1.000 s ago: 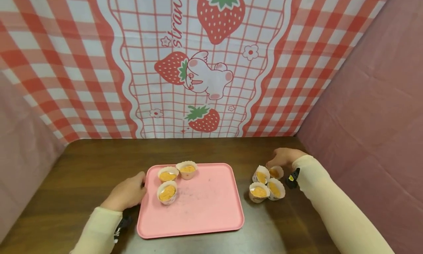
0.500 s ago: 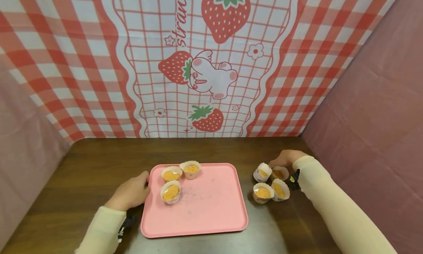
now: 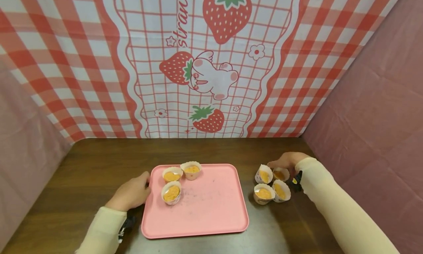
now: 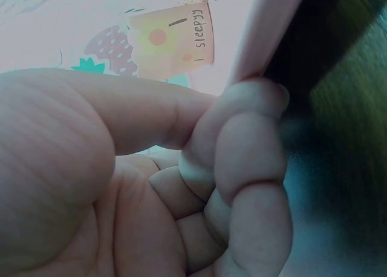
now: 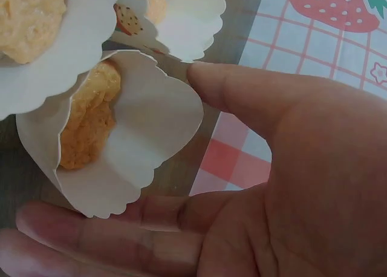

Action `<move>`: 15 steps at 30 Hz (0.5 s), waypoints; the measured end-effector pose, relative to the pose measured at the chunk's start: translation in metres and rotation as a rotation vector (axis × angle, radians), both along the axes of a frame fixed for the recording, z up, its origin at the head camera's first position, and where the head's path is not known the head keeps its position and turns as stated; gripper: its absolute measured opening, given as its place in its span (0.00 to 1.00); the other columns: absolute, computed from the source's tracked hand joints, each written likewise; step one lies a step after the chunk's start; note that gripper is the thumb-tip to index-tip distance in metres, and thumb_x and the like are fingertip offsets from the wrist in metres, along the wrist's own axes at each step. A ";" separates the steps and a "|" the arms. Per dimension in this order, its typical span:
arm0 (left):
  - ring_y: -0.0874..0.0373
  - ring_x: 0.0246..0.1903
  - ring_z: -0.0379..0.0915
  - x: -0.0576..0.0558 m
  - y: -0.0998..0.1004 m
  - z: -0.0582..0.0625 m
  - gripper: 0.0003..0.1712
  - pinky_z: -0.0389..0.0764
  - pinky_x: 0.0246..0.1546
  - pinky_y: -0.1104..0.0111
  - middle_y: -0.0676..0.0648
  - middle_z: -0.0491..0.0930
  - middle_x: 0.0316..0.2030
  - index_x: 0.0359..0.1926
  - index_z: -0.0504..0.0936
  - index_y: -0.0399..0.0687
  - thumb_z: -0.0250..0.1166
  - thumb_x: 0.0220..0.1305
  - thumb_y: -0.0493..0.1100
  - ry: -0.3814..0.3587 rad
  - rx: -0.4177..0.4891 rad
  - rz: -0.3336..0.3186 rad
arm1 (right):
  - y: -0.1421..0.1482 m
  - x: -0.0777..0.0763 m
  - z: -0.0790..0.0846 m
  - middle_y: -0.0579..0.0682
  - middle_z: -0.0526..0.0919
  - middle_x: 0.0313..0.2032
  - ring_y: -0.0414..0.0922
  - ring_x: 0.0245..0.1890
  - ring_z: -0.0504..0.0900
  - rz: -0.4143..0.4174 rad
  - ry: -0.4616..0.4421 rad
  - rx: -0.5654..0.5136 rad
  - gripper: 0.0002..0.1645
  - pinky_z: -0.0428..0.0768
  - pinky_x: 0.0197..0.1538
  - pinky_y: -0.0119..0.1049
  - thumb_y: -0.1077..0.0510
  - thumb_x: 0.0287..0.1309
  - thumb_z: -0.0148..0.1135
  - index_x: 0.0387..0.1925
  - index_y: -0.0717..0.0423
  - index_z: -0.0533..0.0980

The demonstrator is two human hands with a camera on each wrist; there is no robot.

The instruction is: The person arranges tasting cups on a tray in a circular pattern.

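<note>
While the left hand (image 3: 131,192) pinches it, the tray (image 3: 211,206) stretches sideways.

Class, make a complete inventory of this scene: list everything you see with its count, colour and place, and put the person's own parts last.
Table: 1, dark brown, under everything
Tray: 1, pink, on the table
Tray cups: 3, pale, towards the tray's far left corner
Table cups: 4, pale, clustered right of the tray
Fillings: 7, yellow-orange, one per cup
Strawberry cloth: 1, red and white, behind the table
Side curtains: 2, dusty pink, left and right
Wrist devices: 2, mostly black, one per wrist
Sleeves: 2, cream, one per arm
Left hand: 1, bare, pinching the tray's left rim
Right hand: 1, bare, at the far right table cup
</note>
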State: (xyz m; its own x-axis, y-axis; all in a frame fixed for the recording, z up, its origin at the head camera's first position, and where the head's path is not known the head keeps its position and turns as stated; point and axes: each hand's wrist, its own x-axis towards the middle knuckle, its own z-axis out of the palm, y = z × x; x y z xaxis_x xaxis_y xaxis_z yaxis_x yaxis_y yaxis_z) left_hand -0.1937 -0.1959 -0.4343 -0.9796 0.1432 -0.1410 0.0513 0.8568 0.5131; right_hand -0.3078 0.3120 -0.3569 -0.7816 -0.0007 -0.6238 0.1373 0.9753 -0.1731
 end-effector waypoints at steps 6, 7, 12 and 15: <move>0.52 0.30 0.75 0.001 -0.002 -0.002 0.07 0.75 0.34 0.54 0.44 0.83 0.35 0.43 0.76 0.44 0.61 0.68 0.42 0.023 -0.001 -0.004 | -0.003 0.002 -0.003 0.61 0.87 0.34 0.50 0.27 0.86 0.002 0.034 -0.001 0.32 0.84 0.34 0.42 0.42 0.63 0.61 0.43 0.72 0.82; 0.52 0.30 0.75 0.001 -0.002 -0.003 0.07 0.75 0.34 0.54 0.45 0.83 0.34 0.43 0.76 0.45 0.61 0.68 0.43 0.031 0.000 -0.007 | -0.003 0.002 -0.005 0.57 0.86 0.31 0.48 0.26 0.84 -0.011 0.038 -0.004 0.27 0.83 0.32 0.39 0.45 0.61 0.62 0.37 0.69 0.84; 0.53 0.29 0.74 0.001 -0.001 -0.004 0.06 0.75 0.33 0.54 0.46 0.82 0.33 0.42 0.76 0.45 0.62 0.69 0.42 0.042 0.003 -0.017 | -0.002 0.005 -0.008 0.52 0.81 0.26 0.44 0.23 0.77 -0.052 0.090 -0.053 0.14 0.76 0.27 0.34 0.54 0.53 0.67 0.22 0.62 0.81; 0.53 0.29 0.74 0.001 -0.001 -0.003 0.06 0.75 0.33 0.55 0.46 0.82 0.33 0.42 0.75 0.45 0.62 0.69 0.42 0.034 -0.001 -0.011 | -0.001 0.004 -0.009 0.54 0.79 0.28 0.45 0.22 0.78 -0.020 0.150 -0.032 0.15 0.79 0.27 0.36 0.54 0.50 0.70 0.27 0.63 0.79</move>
